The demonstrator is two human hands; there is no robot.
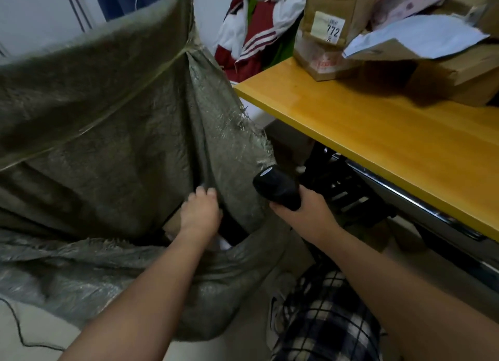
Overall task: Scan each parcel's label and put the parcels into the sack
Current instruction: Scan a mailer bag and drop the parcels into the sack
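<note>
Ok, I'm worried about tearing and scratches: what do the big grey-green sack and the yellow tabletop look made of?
The big grey-green sack looks like woven plastic fabric: fine weave, dull sheen, frayed edge threads. The yellow tabletop looks like varnished wood or laminate: faint grain lines, smooth slightly glossy surface.

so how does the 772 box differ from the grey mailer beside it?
The 772 box is rigid brown cardboard; the grey mailer is a soft, creased bag. The box sits on another carton, label facing the camera; the mailer lies flat across cartons, no label showing. Both are on the yellow table, outside the sack.
</note>
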